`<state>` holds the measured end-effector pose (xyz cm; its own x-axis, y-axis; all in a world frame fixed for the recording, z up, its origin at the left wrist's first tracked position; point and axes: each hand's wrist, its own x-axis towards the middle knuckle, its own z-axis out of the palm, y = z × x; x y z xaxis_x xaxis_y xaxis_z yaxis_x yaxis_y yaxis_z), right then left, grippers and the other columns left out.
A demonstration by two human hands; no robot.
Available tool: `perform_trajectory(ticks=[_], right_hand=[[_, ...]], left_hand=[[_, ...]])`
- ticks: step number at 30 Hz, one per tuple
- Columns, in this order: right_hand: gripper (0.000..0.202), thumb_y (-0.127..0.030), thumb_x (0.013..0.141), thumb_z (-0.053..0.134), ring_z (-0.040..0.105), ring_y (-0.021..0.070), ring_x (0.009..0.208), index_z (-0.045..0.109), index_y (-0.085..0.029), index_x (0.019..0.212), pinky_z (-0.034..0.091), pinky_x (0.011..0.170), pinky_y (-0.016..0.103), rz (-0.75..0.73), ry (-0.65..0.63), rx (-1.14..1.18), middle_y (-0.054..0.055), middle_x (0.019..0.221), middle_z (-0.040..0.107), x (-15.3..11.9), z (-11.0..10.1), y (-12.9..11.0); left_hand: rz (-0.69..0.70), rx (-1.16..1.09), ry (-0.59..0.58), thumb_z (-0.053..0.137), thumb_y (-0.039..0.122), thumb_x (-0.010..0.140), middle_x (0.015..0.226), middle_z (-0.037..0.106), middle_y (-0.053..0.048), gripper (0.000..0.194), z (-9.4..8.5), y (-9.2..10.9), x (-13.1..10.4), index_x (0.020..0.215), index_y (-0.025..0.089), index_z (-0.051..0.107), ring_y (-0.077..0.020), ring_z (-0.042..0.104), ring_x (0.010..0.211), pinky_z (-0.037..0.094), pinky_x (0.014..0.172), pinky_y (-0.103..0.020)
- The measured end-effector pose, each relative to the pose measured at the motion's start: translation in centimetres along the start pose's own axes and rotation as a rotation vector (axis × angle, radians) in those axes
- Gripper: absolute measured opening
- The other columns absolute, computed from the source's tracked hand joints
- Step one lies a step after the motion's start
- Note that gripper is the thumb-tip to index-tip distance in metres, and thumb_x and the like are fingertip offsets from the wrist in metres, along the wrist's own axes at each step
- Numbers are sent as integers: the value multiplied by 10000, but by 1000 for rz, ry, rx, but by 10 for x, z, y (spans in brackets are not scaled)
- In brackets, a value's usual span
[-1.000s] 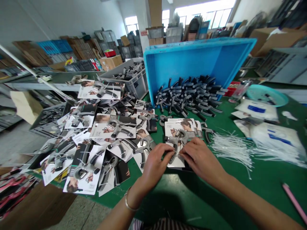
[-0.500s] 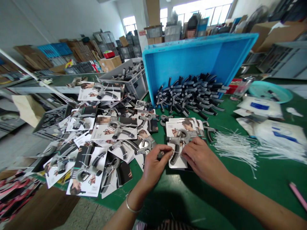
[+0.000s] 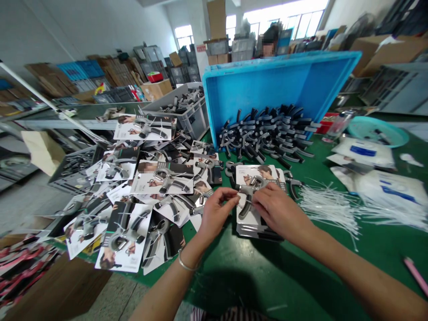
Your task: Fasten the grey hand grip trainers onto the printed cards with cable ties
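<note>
Flanking 1 carded hand exerciser [image 3: 246, 191], left hand [image 3: 216, 212], right hand [image 3: 280, 208]; cannot tell either grip's hold

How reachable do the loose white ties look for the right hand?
Probably yes: the white ties lie uncovered on the green table, just right of the right hand. Its fingers are at the grey hand grip, though.

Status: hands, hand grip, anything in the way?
Left hand beside hand grip, right hand opposite. Hand grip lying on printed card. Right hand covers part of card.
</note>
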<state>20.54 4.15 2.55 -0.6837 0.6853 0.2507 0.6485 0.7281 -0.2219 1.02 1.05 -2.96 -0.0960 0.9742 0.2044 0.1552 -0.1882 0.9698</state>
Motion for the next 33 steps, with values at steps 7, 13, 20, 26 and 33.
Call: perform_trajectory(ticks=[7,13,20,26,33], right_hand=[[181,-135,952,504,564,271,954,679,-161,912,437,894,433,-26,7,14,107,860,679,3,-3,2],[182,-130,947,502,561,269,933,678,-158,911,439,878,427,-31,2,19,114,875,682,4,-4,1],[173,-110,940,508,552,271,958,670,-159,905,428,882,413,-28,-20,-5,112,880,675,4,-4,2],[161,-119,941,524,548,265,926,681,-152,935,439,856,403,-10,-61,-25,114,891,680,6,-7,-2],[141,-122,942,530,540,266,920,663,-141,898,443,856,409,20,-102,-60,111,890,673,5,-4,-1]], left_hand=[[94,149,0,686,256,890,974,720,-19,137,-1,0,2,1018,211,674,-167,679,935,512,880,-290],[161,218,-45,674,228,903,976,718,-12,111,1,4,3,1013,215,673,-156,670,937,500,879,-271],[94,112,-8,686,270,897,977,710,-22,132,-1,-5,3,1017,218,670,-174,678,943,509,882,-299],[166,206,-54,676,235,903,963,716,-8,96,0,3,4,998,221,677,-153,665,926,498,873,-272],[112,147,-28,676,256,904,980,713,-23,117,-3,-3,3,1014,217,667,-174,680,940,506,883,-301]])
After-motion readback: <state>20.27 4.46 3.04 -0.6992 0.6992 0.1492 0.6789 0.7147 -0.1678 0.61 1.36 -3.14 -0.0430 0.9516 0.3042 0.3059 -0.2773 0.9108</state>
